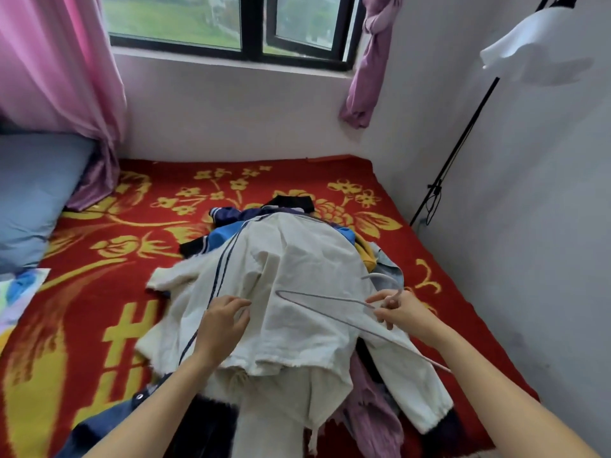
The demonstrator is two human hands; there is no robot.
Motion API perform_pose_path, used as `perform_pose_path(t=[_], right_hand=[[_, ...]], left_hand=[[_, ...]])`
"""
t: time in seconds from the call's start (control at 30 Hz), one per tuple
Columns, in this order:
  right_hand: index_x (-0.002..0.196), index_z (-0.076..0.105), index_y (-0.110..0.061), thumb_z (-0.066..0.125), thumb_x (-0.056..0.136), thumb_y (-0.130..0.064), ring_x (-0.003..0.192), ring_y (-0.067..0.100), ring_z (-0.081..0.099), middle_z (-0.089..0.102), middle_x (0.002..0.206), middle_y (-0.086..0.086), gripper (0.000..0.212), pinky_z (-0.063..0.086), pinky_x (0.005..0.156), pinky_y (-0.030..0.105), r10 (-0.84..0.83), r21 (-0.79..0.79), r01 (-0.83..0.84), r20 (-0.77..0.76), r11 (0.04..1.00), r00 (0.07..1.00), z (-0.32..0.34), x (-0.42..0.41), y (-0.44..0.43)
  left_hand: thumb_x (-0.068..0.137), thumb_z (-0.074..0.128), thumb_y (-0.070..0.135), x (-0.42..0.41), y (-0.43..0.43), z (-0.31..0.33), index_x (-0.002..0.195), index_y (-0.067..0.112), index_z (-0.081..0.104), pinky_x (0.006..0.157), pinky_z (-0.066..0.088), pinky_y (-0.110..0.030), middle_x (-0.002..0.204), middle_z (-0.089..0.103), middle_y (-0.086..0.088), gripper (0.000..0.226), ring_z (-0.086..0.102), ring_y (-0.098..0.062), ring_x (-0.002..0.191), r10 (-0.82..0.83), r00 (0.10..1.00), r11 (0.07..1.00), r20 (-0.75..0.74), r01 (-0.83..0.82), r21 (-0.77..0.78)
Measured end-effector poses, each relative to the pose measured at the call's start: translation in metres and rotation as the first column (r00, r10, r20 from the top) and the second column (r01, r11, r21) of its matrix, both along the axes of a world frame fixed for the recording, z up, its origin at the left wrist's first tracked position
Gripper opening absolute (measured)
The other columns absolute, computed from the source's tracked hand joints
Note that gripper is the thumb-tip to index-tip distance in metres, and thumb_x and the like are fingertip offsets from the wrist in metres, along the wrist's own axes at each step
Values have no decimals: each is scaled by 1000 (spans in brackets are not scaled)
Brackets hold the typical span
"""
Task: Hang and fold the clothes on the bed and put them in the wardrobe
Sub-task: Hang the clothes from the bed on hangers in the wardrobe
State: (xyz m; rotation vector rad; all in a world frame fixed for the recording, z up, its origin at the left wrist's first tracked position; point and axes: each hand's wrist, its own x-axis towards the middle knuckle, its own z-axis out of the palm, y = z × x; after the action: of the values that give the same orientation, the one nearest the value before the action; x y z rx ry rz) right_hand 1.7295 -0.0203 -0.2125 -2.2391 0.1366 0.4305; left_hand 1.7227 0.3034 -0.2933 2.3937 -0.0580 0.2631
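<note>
The cream jacket (297,276) with dark stripes lies spread on top of the pile of clothes (228,234) in the middle of the bed (132,226). My left hand (221,322) rests on its left side, fingers loosely spread and holding nothing. My right hand (401,309), over the jacket's right side, pinches a thin wire hanger (330,316) near its hook. A blue pillow (33,193) lies at the bed's left edge.

Black-framed window (172,21), top centre, greenery outside. Pink curtain (56,61) hangs upper left; purple curtain (370,61), knotted, right of window. Blue pillow (29,193) at left edge. Thin black pole (463,143) leans along right wall (545,226), white cloth (535,44) at its top.
</note>
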Motion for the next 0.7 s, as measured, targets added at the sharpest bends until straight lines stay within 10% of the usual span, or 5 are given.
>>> perform_pose_path(t=[0.2, 0.7], right_hand=[[89, 63, 0, 47, 93, 5, 59, 12, 48, 60, 94, 17, 18, 41, 47, 12, -118, 78, 115, 44, 990, 992, -20, 42, -25], [91, 64, -10, 43, 91, 2, 68, 24, 49, 56, 75, 9, 25, 31, 48, 26, -244, -36, 253, 165, 967, 956, -121, 237, -102]], left_hand=[[88, 61, 10, 42, -30, -11, 108, 4, 68, 86, 40, -31, 104, 64, -10, 21, 53, -26, 106, 7, 995, 1000, -101, -7, 5], [95, 48, 18, 123, -122, -69, 126, 14, 56, 98, 33, -30, 129, 52, -4, 32, 39, -22, 123, 222, 891, 971, -396, -164, 175]])
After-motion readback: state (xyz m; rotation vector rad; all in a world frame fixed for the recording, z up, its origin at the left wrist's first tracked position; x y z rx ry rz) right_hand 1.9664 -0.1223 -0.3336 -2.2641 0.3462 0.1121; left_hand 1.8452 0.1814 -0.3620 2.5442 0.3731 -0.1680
